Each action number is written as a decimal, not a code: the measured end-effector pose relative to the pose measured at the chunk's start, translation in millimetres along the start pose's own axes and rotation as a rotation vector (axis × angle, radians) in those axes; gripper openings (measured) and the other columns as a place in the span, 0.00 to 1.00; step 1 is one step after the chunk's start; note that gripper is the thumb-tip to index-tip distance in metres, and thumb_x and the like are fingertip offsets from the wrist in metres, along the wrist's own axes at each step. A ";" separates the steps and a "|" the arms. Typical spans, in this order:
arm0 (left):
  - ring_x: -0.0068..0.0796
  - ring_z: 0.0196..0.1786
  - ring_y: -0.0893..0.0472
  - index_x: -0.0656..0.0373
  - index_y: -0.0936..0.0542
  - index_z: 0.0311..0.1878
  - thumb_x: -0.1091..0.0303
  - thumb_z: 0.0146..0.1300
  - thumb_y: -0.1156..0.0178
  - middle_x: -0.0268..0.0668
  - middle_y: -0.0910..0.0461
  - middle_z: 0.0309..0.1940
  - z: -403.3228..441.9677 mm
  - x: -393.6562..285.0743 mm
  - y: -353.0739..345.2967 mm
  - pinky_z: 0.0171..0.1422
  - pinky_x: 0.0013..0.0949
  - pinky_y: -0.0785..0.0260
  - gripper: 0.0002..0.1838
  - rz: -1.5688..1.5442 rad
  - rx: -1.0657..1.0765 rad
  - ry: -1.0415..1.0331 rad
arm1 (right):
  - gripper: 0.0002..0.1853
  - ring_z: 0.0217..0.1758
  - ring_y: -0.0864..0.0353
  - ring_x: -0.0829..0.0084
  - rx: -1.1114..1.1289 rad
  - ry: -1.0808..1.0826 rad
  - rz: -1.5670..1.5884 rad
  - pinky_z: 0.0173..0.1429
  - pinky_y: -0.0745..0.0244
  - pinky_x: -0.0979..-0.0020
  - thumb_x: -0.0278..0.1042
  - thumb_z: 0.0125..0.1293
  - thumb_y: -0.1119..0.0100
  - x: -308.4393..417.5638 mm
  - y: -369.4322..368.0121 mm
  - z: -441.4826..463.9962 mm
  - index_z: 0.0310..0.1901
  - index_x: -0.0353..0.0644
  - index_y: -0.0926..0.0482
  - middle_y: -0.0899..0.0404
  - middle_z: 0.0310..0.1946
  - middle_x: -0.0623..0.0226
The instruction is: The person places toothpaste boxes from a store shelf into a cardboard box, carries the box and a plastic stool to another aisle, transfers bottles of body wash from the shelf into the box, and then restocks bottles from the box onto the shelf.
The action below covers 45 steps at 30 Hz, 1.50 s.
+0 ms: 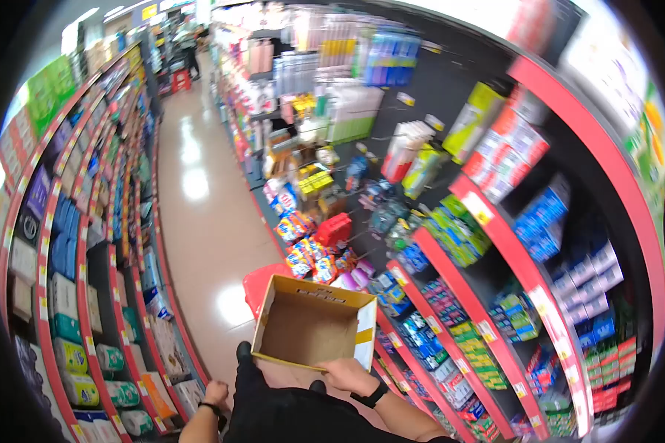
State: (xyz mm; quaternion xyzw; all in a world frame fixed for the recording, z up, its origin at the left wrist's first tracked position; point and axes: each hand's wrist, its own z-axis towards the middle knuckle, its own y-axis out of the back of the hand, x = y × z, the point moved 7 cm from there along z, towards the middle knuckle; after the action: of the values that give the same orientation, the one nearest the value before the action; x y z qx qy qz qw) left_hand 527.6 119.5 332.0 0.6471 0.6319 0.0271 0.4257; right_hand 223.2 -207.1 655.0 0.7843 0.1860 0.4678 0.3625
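Observation:
An open cardboard box [295, 325] is tilted toward me in front of my legs, its brown inside and bottom in sight and its right side partly white with a yellow band. My right hand [351, 376] grips the box's near edge, fingers closed over the rim, with a dark band on the wrist. Low at the left, apart from the box, hangs my left hand [216, 395]. Its fingers are curled in, and nothing shows in them. Behind the box is a red plastic stool [258, 284], partly hidden by it.
Shelves of small boxed goods [465, 354] rise close on my right, and hooks with hanging packs [391, 55] are farther along. Shelves of packaged paper goods [70, 354] line the left. The tiled aisle [199, 244] runs ahead to a distant person [191, 55] near another red stool [180, 80].

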 end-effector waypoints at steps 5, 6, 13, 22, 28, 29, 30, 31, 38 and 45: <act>0.54 0.50 0.18 0.60 0.14 0.40 0.63 0.62 0.46 0.55 0.17 0.40 16.9 -54.3 91.8 0.56 0.47 0.26 0.15 -0.101 -0.181 0.045 | 0.19 0.43 0.16 0.51 -0.049 -0.047 -0.100 0.43 0.21 0.53 0.34 0.63 0.47 36.3 6.8 66.6 0.56 0.56 0.18 0.15 0.40 0.56; 0.55 0.50 0.18 0.60 0.14 0.40 0.64 0.61 0.45 0.55 0.17 0.40 29.1 -51.7 106.0 0.55 0.47 0.26 0.14 -0.121 -0.196 0.038 | 0.19 0.43 0.16 0.52 -0.055 -0.072 -0.094 0.43 0.21 0.54 0.35 0.64 0.47 41.4 5.6 79.3 0.56 0.57 0.19 0.15 0.40 0.58; 0.40 0.28 0.15 0.66 0.17 0.33 0.69 0.62 0.47 0.48 0.16 0.27 111.9 -12.0 172.5 0.32 0.40 0.24 0.12 -0.309 0.063 0.208 | 0.18 0.45 0.16 0.51 -0.029 -0.265 -0.114 0.48 0.21 0.55 0.37 0.66 0.48 68.9 7.3 142.4 0.56 0.57 0.18 0.16 0.43 0.55; 0.35 0.25 0.18 0.68 0.21 0.37 0.68 0.64 0.48 0.42 0.19 0.26 157.8 -34.2 216.5 0.26 0.36 0.29 0.12 -0.543 -0.032 0.246 | 0.18 0.43 0.17 0.48 0.046 -0.282 -0.216 0.47 0.21 0.52 0.40 0.65 0.46 73.7 42.1 210.5 0.56 0.58 0.19 0.16 0.38 0.50; 0.27 0.29 0.19 0.62 0.23 0.39 0.66 0.67 0.45 0.35 0.22 0.25 152.1 -166.1 270.0 0.31 0.30 0.29 0.09 -0.759 0.031 0.020 | 0.18 0.40 0.16 0.49 -0.037 -0.070 -0.253 0.42 0.22 0.50 0.35 0.64 0.45 63.7 44.0 278.3 0.54 0.57 0.17 0.16 0.34 0.50; 0.25 0.30 0.19 0.61 0.24 0.40 0.64 0.69 0.44 0.33 0.22 0.26 151.3 -195.3 282.7 0.32 0.29 0.29 0.09 -0.809 0.078 -0.032 | 0.18 0.39 0.16 0.49 -0.062 -0.042 -0.250 0.42 0.22 0.51 0.35 0.63 0.45 64.5 43.4 289.6 0.54 0.57 0.17 0.16 0.34 0.50; 0.26 0.30 0.20 0.62 0.23 0.44 0.61 0.70 0.44 0.34 0.21 0.29 151.9 -223.6 296.6 0.34 0.29 0.28 0.12 -0.850 0.122 -0.075 | 0.17 0.38 0.16 0.50 -0.059 -0.032 -0.268 0.41 0.21 0.51 0.33 0.63 0.45 71.0 47.5 302.3 0.53 0.56 0.16 0.16 0.34 0.51; 0.26 0.30 0.20 0.62 0.23 0.48 0.58 0.71 0.44 0.35 0.20 0.32 150.9 -251.1 309.7 0.36 0.30 0.26 0.15 -0.896 0.165 -0.114 | 0.17 0.38 0.15 0.51 -0.051 -0.021 -0.286 0.41 0.21 0.52 0.32 0.62 0.45 77.8 49.9 314.0 0.52 0.55 0.16 0.16 0.34 0.52; 0.33 0.37 0.17 0.66 0.25 0.60 0.51 0.66 0.39 0.42 0.17 0.42 215.5 -367.7 374.9 0.39 0.34 0.22 0.29 -0.423 0.261 -0.275 | 0.18 0.37 0.15 0.53 -0.096 0.072 -0.192 0.39 0.21 0.55 0.27 0.61 0.47 107.4 67.9 409.9 0.50 0.54 0.15 0.16 0.34 0.53; 0.37 0.30 0.15 0.69 0.19 0.48 0.64 0.62 0.45 0.47 0.15 0.31 382.5 -348.4 432.7 0.36 0.39 0.23 0.18 -0.076 0.245 -0.214 | 0.14 0.37 0.16 0.55 -0.268 0.151 -0.220 0.41 0.21 0.58 0.29 0.62 0.42 157.8 121.7 567.3 0.50 0.46 0.17 0.16 0.35 0.56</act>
State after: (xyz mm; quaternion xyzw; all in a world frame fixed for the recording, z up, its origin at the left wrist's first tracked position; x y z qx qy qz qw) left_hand 1021.1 -301.4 517.1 0.6691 0.6054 -0.1355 0.4093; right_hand 788.0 -412.8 670.1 0.6664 0.2334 0.5036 0.4979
